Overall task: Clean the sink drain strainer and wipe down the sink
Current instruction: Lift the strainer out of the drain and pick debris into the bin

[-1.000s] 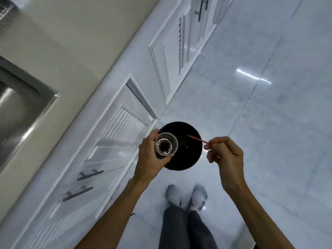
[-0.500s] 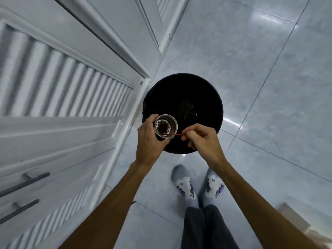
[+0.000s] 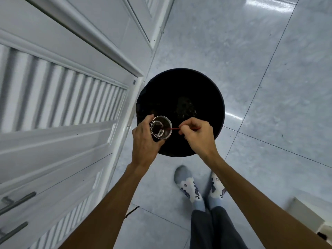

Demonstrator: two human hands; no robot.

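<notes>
My left hand (image 3: 143, 142) grips the round metal drain strainer (image 3: 160, 127) by its side, its mouth facing up, with dark residue inside. It hangs over the near left part of a black round bin (image 3: 194, 90) standing on the floor. My right hand (image 3: 196, 134) pinches a thin red stick (image 3: 173, 129) whose tip reaches into the strainer across its right rim. Dark scraps lie inside the bin. The sink is out of view.
White louvred cabinet doors (image 3: 62, 105) with dark bar handles (image 3: 18, 202) fill the left side, close to the bin. Pale grey floor tiles (image 3: 260, 69) spread to the right. My two socked feet (image 3: 197, 189) stand just behind the bin. A pale box corner (image 3: 305, 214) shows at the lower right.
My head has dropped closer to the bin, so the sink and counter left the view. My right hand brought the red stick's tip into the strainer; residue inside looks thinner.
</notes>
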